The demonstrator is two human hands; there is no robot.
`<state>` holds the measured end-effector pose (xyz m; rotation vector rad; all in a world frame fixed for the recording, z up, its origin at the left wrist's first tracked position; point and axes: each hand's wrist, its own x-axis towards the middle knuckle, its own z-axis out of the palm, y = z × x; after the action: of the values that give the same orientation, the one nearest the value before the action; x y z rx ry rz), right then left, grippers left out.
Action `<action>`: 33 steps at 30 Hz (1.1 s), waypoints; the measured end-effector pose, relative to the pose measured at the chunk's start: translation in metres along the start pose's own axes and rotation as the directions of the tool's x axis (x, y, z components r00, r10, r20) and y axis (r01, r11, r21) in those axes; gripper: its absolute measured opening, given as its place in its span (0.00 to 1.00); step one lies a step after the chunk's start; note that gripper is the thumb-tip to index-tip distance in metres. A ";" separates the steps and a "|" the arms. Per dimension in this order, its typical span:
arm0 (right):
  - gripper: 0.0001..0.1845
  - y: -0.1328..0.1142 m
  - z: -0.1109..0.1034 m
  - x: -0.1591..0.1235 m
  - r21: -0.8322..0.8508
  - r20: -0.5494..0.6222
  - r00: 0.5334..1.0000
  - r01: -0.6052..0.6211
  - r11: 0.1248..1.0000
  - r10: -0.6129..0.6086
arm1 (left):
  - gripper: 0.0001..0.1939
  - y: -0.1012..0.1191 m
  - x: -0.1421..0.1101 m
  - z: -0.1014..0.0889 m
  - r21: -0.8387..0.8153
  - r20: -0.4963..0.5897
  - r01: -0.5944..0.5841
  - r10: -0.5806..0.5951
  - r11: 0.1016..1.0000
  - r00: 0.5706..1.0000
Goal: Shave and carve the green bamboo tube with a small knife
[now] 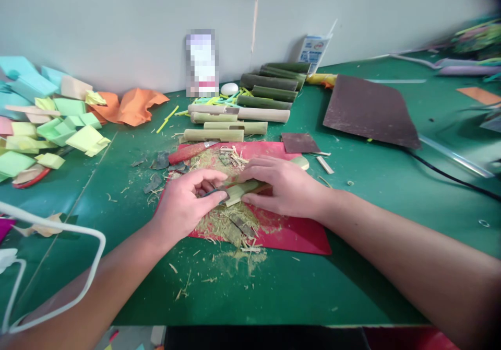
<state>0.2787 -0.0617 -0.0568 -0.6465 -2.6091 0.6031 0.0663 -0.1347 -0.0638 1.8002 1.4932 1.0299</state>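
My right hand (277, 185) is closed over a bamboo piece (239, 192) whose pale green end points toward my left hand. My left hand (195, 196) pinches a small dark scrap of sandpaper (221, 193) against that end. The palm-side fingers of the right hand are partly hidden. Beneath both hands lies a red mat (299, 235) strewn with bamboo shavings and dust (219, 224). A tool with a red handle (188, 153) rests at the mat's far left edge. Dark torn scraps (243, 226) lie among the shavings.
Cut bamboo tubes (270, 114) lie in a row behind the mat. A large brown sheet (368, 112) and a smaller brown square (300, 142) are to the right. A phone (202, 62) leans on the wall. Folded papers (55, 115) and a white frame (99, 251) occupy the left.
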 end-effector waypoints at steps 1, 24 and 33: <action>0.15 0.000 0.000 0.000 0.001 0.000 1.000 0.000 1.000 0.000 | 0.15 0.000 0.000 0.001 -0.039 -0.004 0.030 -0.030 0.999 1.000; 0.11 -0.001 0.005 0.000 0.039 -0.007 0.997 0.082 0.996 -0.082 | 0.13 0.007 0.001 -0.009 -0.049 0.115 0.173 -0.166 0.984 0.979; 0.11 -0.001 0.005 0.000 0.030 0.002 0.997 0.083 0.996 -0.083 | 0.07 0.003 0.002 -0.011 0.000 0.142 0.144 -0.143 0.990 0.980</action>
<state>0.2762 -0.0636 -0.0603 -0.5254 -2.6102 0.6172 0.0581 -0.1340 -0.0553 1.6939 1.5031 0.8203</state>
